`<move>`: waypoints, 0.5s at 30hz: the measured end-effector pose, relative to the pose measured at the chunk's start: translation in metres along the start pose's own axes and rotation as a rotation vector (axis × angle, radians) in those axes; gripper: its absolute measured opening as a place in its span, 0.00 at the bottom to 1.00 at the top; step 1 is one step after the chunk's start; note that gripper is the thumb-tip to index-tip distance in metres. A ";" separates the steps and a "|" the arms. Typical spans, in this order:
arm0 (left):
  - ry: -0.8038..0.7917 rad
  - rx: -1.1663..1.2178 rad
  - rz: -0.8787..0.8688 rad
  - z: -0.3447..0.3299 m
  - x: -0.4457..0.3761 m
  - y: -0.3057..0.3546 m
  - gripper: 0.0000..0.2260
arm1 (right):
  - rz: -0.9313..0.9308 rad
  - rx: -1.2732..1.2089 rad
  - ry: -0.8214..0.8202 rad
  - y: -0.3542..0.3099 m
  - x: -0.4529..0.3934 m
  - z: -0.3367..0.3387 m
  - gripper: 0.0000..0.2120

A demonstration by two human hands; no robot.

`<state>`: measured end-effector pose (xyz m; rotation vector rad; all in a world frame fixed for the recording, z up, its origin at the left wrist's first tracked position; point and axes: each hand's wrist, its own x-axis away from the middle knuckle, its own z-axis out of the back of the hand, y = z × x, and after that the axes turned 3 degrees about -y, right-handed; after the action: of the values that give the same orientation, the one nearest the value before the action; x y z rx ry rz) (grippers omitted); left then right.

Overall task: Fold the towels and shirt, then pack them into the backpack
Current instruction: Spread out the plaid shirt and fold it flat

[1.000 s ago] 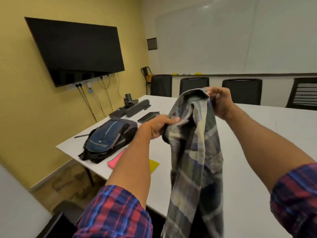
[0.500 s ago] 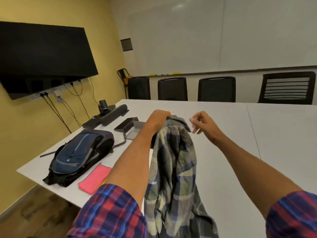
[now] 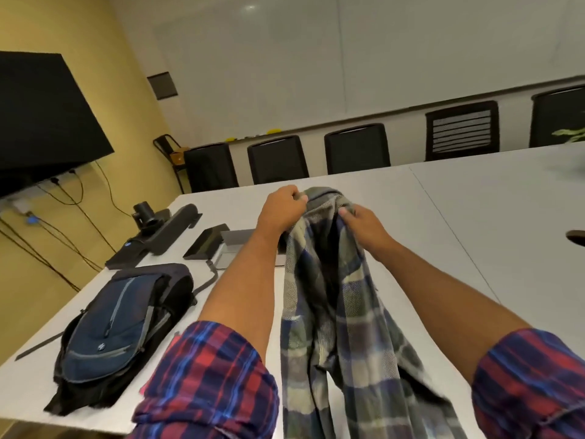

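From the head view, the left hand (image 3: pixel 282 208) and right hand (image 3: pixel 361 224) each pinch the plaid shirt (image 3: pixel 335 312) near its collar at twelve o'clock, letting soft, light cloth hang limp, best gripped at the shoulders, backpack (image 3: pixel 117 331) at nine o'clock.

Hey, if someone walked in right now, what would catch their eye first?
The plaid shirt held up in the middle, gripped near its top by the left hand and right hand, its tail hanging toward the table. Next, the blue backpack lying flat at the table's left end.
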<state>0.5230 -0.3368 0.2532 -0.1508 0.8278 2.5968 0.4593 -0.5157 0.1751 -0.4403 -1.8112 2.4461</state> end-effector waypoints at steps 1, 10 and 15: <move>0.026 -0.036 -0.012 0.001 0.000 -0.006 0.10 | 0.005 0.013 0.043 -0.011 -0.003 -0.004 0.12; 0.317 0.123 0.146 -0.065 0.068 -0.036 0.31 | 0.121 0.172 0.160 -0.069 -0.013 0.005 0.15; 0.023 0.172 0.386 -0.124 0.101 -0.049 0.21 | 0.193 0.143 0.153 -0.090 -0.013 0.041 0.20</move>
<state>0.4486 -0.3364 0.1033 0.0338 1.1847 2.8600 0.4507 -0.5289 0.2731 -0.7994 -1.5903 2.5609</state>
